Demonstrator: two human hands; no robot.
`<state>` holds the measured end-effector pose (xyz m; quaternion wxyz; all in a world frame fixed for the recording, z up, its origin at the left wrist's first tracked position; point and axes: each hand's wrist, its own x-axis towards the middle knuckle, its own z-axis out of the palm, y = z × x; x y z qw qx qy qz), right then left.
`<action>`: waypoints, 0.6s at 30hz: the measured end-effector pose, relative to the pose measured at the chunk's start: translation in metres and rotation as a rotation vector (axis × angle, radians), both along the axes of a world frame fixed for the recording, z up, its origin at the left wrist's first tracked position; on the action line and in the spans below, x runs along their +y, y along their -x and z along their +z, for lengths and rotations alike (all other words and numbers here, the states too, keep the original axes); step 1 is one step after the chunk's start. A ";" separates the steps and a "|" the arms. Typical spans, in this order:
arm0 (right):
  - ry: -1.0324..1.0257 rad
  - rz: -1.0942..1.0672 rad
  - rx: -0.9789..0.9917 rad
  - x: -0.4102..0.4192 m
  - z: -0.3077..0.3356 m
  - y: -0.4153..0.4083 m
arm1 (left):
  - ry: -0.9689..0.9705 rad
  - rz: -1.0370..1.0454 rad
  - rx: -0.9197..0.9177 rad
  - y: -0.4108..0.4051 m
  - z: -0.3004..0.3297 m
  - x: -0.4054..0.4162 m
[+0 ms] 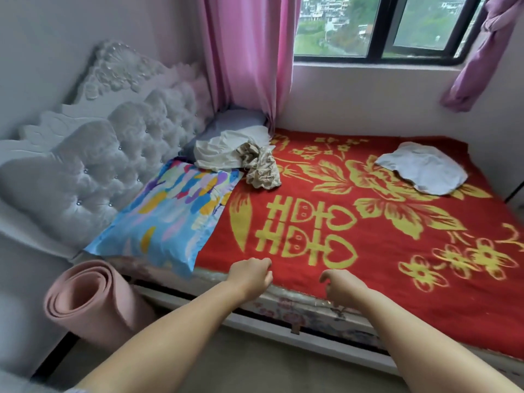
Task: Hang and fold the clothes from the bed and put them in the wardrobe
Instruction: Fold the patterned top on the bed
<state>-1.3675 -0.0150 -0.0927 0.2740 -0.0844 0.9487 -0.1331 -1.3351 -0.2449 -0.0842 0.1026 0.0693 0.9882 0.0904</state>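
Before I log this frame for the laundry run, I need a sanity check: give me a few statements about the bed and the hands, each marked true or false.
1. Both hands hold a garment. False: the left hand and right hand hover with loosely curled fingers over the near edge of the red blanket, holding nothing.
2. A crumpled beige patterned cloth lies beside a cream garment near the headboard. True.
3. The white garment lies on the colourful pillow. False: it lies on the blanket's far right part; the colourful pillow is at the left.
4. A rolled pink mat stands on the floor beside the bed. True.
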 end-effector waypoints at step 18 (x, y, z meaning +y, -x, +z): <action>-0.001 -0.177 -0.006 0.057 -0.023 0.255 | 0.009 -0.055 -0.111 0.283 -0.032 0.043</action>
